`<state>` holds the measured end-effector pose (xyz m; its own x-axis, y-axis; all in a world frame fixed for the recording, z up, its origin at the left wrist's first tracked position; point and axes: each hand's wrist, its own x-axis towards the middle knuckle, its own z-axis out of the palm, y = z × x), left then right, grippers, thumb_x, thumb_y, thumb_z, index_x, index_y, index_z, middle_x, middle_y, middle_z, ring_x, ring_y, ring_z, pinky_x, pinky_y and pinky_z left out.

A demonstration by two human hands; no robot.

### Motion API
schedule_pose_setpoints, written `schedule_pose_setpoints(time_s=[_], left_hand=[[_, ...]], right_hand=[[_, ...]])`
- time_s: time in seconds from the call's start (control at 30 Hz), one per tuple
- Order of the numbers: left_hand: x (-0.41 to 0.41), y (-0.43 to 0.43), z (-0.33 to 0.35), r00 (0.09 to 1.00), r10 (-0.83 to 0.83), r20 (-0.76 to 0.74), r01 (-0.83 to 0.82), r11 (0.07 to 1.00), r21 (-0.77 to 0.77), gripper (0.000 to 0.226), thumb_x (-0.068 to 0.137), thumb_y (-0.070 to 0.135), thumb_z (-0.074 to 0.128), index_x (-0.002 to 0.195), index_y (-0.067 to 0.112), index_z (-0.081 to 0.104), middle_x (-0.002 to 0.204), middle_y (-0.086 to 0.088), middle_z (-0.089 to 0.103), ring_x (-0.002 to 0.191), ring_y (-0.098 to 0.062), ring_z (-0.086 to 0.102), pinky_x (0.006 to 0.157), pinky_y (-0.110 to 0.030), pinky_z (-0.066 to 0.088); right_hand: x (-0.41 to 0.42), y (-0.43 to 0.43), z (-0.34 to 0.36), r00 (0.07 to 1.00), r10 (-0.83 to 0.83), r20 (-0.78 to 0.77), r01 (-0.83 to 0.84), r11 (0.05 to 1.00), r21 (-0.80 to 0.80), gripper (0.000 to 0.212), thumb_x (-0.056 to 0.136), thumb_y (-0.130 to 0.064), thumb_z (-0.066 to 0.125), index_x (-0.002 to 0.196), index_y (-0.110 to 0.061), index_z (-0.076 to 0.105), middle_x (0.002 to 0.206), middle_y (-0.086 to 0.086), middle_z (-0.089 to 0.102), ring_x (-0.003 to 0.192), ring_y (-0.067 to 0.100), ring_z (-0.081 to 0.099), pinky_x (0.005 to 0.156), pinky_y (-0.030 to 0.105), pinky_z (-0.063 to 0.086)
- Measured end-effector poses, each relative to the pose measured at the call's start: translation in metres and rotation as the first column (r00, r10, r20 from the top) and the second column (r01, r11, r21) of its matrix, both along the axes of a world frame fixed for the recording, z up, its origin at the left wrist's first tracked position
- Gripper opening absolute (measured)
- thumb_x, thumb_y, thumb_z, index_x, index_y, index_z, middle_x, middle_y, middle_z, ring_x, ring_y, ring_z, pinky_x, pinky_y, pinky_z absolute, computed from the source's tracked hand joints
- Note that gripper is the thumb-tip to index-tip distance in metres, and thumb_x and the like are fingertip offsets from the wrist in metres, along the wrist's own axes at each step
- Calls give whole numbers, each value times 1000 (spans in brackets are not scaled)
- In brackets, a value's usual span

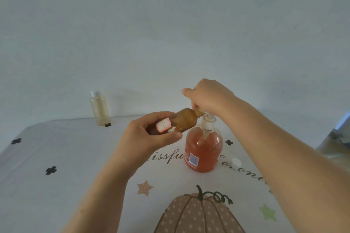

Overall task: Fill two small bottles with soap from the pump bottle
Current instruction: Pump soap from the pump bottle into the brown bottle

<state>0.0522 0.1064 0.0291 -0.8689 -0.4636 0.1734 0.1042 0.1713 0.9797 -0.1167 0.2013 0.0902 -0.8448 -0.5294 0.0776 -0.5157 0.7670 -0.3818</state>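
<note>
Fingers point(151, 118) of left hand point(147, 134) wrap the amber bottle point(181, 122), thumb underneath, label up. Bottle is held off the counter point(66, 157), long axis near horizontal, mouth end raised to the right and meeting the pump head point(209, 119). Right hand point(208, 96) is curled down over that head, and I read it as gripping to press. Spout and bottle mouth are hidden under it, so I can't confirm alignment. Pump bottle point(203, 149) stands upright, just below-right of the amber one. Next stroke hinges on mouth sitting on spout line: left hand aims, right drives. Capped bottle point(99, 108) back left, pale fill, looks done. Loose cap point(236, 162) lies right of pump bottle.
</note>
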Motion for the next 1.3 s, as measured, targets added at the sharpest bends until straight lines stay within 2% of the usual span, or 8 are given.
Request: schedule_pose_setpoints(time_s=[0.27, 0.4, 0.67, 0.8, 0.93, 1.1, 1.3], left_hand=[[-2, -3, -2, 1000, -11, 22, 11, 1000, 6, 39, 68, 5, 86, 101, 23, 76, 86, 5, 77, 75, -5, 71, 66, -13, 51], [-1, -4, -3, 1000, -4, 15, 4, 1000, -4, 39, 68, 7, 86, 101, 26, 76, 89, 3, 77, 81, -10, 73, 69, -16, 54], [0, -1, -1, 1000, -1, -7, 1, 1000, 20, 37, 67, 11, 86, 98, 29, 77, 90, 4, 77, 81, -7, 71, 69, -15, 52], [0, 0, -2, 1000, -9, 1, 9, 1000, 29, 37, 69, 7, 85, 99, 27, 76, 87, 5, 77, 76, -4, 70, 66, -12, 50], [-2, -3, -4, 1000, 0, 13, 0, 1000, -4, 39, 69, 7, 85, 101, 27, 76, 90, 4, 77, 80, -6, 71, 68, -14, 52], [-4, -5, -7, 999, -13, 31, 13, 1000, -9, 40, 69, 5, 85, 102, 25, 76, 91, 1, 77, 83, -10, 72, 73, -19, 55], [-2, -2, -5, 1000, -7, 4, 7, 1000, 1, 38, 69, 6, 84, 99, 28, 76, 89, 3, 77, 80, -8, 71, 73, -18, 56]], right_hand=[[-3, -1, -11, 1000, -8, 11, 7, 1000, 21, 52, 99, -48, 43, 94, -6, 74, 70, 4, 62, 63, 22, 56, 66, 32, 45], [-2, 1, -8, 1000, -7, 11, 7, 1000, 14, 48, 99, -45, 45, 93, -6, 73, 68, 4, 63, 61, 22, 57, 66, 31, 45], [0, 0, 3, 998, 15, -58, -12, 998, 61, 48, 100, -44, 44, 88, -8, 74, 69, 1, 67, 63, 21, 61, 69, 32, 49], [0, 0, 2, 1000, 2, -14, -2, 999, 42, 48, 100, -42, 43, 90, -6, 74, 65, 3, 63, 58, 22, 56, 67, 31, 47], [-1, -1, -5, 1000, -7, -3, 7, 999, 38, 49, 100, -44, 41, 86, -8, 71, 69, 4, 65, 63, 22, 59, 69, 33, 47], [0, 0, -13, 1000, -17, 14, 17, 1000, 19, 44, 99, -41, 43, 86, -9, 70, 76, 5, 69, 63, 22, 58, 61, 30, 42], [1, 1, -3, 999, -19, -34, 19, 1000, 15, 42, 100, -38, 43, 82, -10, 69, 68, 2, 63, 61, 20, 56, 57, 28, 39]])
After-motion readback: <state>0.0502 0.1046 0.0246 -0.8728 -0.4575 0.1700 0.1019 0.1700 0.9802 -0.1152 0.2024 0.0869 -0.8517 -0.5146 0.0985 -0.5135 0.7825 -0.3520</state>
